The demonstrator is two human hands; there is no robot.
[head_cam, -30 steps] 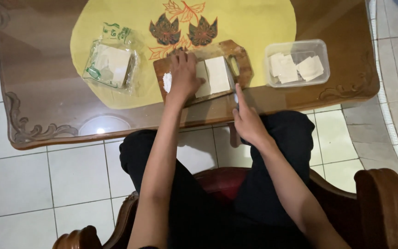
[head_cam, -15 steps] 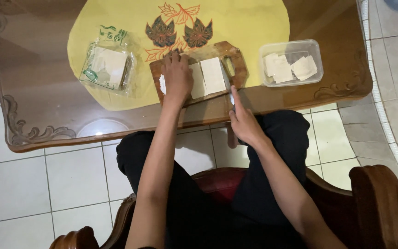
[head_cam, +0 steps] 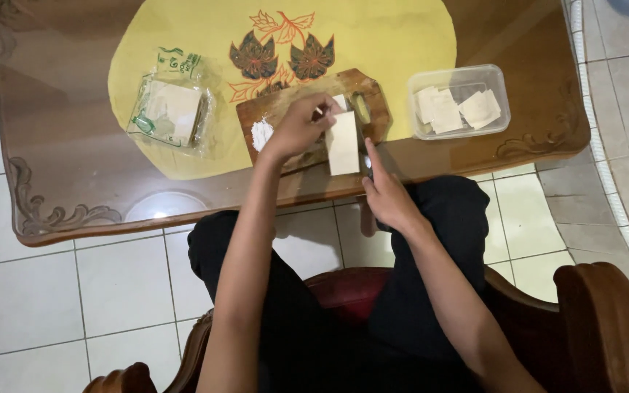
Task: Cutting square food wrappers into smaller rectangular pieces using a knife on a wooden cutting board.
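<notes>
sheet [head_cam: 343, 143]: pale, flat, rectangular, on board [head_cam: 373, 116] | left hand [head_cam: 301, 125]: pinching a sheet's edge | right hand [head_cam: 387, 198]: closed on a thin tool, forefinger straight | bench [head_cam: 74, 167]: glossy brown wood, yellow mat [head_cam: 402, 36] | floor: white tiles

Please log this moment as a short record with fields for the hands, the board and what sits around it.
left hand: lifting a pale square sheet at the wooden cutting board
right hand: at the table edge, gripping a slim tool, mostly hidden
board: small white pile on it
left of board: clear bag of sheets
right of board: clear plastic tub with cut sheets
surface: glass-topped wooden table, yellow mat
</notes>
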